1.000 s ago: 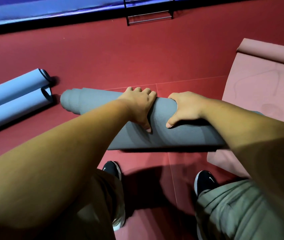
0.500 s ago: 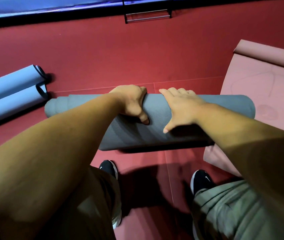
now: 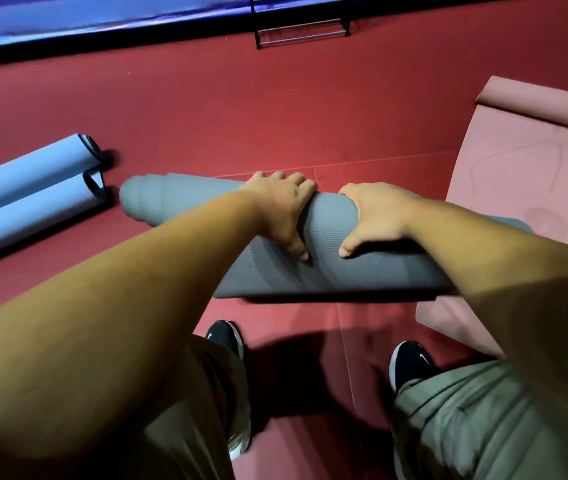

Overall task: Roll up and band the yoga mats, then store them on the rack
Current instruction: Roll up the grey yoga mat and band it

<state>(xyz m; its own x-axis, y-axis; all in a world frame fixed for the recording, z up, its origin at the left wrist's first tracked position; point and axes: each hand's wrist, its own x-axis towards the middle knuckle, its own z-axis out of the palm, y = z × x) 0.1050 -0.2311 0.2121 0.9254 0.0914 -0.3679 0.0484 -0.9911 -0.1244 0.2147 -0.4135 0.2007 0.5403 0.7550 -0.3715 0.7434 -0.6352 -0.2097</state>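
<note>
A rolled grey yoga mat (image 3: 327,271) lies across the red floor in front of my feet, its left end pointing up-left. My left hand (image 3: 281,211) grips the roll near its middle, fingers curled over the far side and thumb on the near side. My right hand (image 3: 376,216) grips it just to the right in the same way. My right forearm hides the roll's right end. I see no band on it.
A light blue mat (image 3: 23,195), rolled in from both ends, lies at the left. A pink mat (image 3: 525,188), partly unrolled, lies flat at the right. A black metal rack (image 3: 301,27) stands at the far wall beside blue padding. My black shoes are below the roll.
The grey roll has swung from level to slanted, left end farther away. Both hands have shifted from resting on top to gripping around it.
</note>
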